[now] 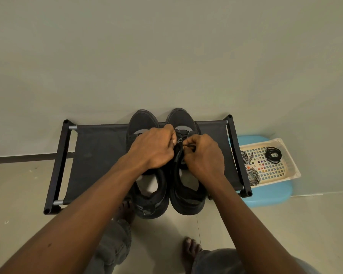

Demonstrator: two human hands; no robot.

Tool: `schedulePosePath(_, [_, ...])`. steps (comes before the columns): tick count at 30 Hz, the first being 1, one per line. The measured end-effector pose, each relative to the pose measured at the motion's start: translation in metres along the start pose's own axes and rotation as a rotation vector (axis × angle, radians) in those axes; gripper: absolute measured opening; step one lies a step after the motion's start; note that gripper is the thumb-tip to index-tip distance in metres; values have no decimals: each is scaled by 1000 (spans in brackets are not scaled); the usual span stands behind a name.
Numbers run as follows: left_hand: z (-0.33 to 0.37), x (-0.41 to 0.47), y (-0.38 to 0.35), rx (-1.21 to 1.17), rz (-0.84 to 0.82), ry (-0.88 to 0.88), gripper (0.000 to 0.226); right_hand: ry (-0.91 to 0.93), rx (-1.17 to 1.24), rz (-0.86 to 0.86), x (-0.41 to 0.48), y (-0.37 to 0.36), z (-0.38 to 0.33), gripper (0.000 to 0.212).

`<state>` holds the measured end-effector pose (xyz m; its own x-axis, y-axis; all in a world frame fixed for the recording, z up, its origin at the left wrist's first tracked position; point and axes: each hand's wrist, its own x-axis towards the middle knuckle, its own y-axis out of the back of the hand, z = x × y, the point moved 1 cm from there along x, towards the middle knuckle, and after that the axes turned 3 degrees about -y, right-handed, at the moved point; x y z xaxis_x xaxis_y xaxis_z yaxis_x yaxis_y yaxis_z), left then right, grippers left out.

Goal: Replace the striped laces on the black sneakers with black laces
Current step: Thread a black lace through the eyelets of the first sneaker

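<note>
**Relacing on the shoe rack, black lace going into the right-hand sneaker**

The two black sneakers sit side by side, touching, on a black fabric shoe rack [99,155] pushed up against the wall. They're longer than the rack is deep. The toes of the left sneaker [143,119] and the right sneaker [183,119] poke past the rear bar toward the wall, and the heels hang over the front edge. There's a wide stretch of bare fabric left of the pair and a narrower strip on the right.

Just past the rack's right end frame is a blue stool [269,196] with a cream mesh tray [293,169] on top. The striped laces [252,176] lie bunched at the tray's near-left side, partly hidden behind the frame. A coil of spare black lace [273,154] sits further back in the tray.

Both forearms reach straight in from below and meet over the right sneaker's lacing. The left hand [152,149] crosses over the left sneaker with its fingers curled into the eyelet area, gripping the black lace [188,146]. The right hand [203,155] is knuckles-up and pinches the same lace between thumb and fingertips. The hands are nearly touching.

Bare toes and jeans show on the floor in front.
</note>
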<state>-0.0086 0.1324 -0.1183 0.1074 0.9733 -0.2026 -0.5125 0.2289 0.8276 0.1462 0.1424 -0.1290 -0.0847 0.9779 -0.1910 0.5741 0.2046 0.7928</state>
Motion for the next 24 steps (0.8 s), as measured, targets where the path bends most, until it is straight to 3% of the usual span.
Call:
schedulePosePath(5, [-4,-7,11,-56,36,6,11,29,-114,22,-1,3,-1,13])
schedulePosePath(10, [-12,-13,24,-280,131,68,14,51,-143,26,-2,2,0,17])
schedulePosePath(16, [-13,-19,41,-988,289,88,25,73,-141,22,-2,3,0,19])
schedulePosePath(19, [-5,-18,41,-1279,284,69,25,87,-137,20,-2,3,1,19])
schedulePosePath(21, [-2,-15,31,-1166,265,80,23,96,-137,22,-3,3,0,19])
schedulePosePath(24, [-5,-9,12,-368,129,19,13,103,-145,18,-4,3,0,19])
